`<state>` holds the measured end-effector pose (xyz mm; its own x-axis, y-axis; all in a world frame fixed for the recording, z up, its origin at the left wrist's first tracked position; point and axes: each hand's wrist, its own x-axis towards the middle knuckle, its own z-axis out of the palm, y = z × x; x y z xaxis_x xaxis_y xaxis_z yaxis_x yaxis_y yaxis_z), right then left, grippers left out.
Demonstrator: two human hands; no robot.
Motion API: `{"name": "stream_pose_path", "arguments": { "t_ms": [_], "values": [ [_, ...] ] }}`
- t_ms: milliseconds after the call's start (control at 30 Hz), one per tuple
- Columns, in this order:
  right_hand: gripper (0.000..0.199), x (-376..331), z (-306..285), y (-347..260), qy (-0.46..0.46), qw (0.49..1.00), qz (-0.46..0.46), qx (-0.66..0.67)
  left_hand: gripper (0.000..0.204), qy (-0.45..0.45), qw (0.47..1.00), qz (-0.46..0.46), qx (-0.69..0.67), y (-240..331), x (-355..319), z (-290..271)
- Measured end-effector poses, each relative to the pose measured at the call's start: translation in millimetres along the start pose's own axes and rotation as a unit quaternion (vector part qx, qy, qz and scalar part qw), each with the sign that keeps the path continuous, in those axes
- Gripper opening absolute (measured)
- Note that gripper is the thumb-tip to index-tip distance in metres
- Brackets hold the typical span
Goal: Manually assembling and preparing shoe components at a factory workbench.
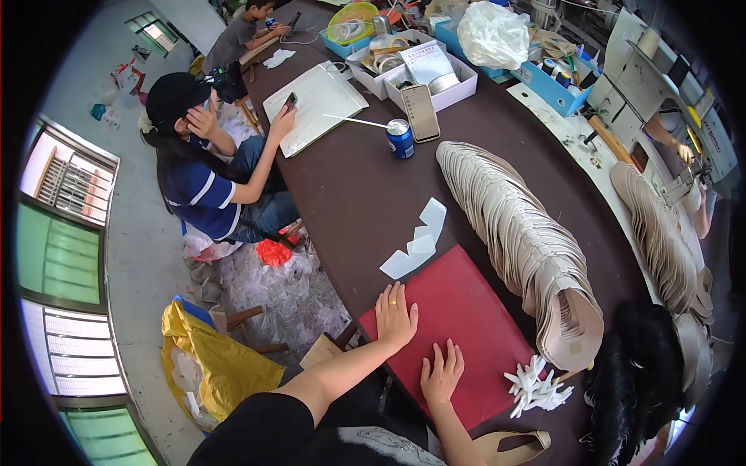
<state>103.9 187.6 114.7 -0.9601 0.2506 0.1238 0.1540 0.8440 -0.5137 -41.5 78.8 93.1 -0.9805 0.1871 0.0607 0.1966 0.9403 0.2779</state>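
Observation:
Both of my hands rest palm down on a flat red board at the table's near edge. My left hand, with a ring on one finger, lies near the board's left edge, fingers apart. My right hand sits lower and to the right, its fingers slightly spread. Neither holds anything. Just beyond the board, several small white translucent pieces lie in a loose row. A long stack of beige shoe uppers runs along its right side. White knobbly, finger-like pieces sit at its right corner.
A blue can with a straw and a phone stand farther back, before white boxes of supplies. At left, a seated person holds a phone. A yellow bag stands on the floor. Black feathery material lies right.

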Motion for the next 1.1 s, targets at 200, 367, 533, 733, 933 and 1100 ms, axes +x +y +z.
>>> {"name": "stream_pose_path", "arguments": {
  "t_ms": [200,367,533,733,933,1100],
  "values": [
    [0.044,15,11,-8,0.0,0.999,0.013,-0.033,0.059,-0.015,1.0,0.016,0.002,-12,16,2],
    [0.043,33,24,-18,0.001,0.998,0.033,-0.051,0.063,-0.043,0.998,0.029,-0.028,-24,32,1],
    [0.043,41,34,-22,-0.008,0.996,0.056,-0.075,0.069,-0.187,0.969,0.061,-0.148,-63,47,-6],
    [0.04,52,42,-22,-0.021,0.99,0.078,-0.113,0.05,-0.488,0.791,0.056,-0.365,-141,155,-52],
    [0.036,54,73,-40,0.016,0.969,0.184,-0.165,0.02,-0.343,0.824,0.142,-0.428,-119,341,-134],
    [0.034,64,71,-31,-0.002,0.975,0.184,-0.128,0.024,-0.139,0.896,0.163,-0.389,-105,523,-160]
  ]
}}
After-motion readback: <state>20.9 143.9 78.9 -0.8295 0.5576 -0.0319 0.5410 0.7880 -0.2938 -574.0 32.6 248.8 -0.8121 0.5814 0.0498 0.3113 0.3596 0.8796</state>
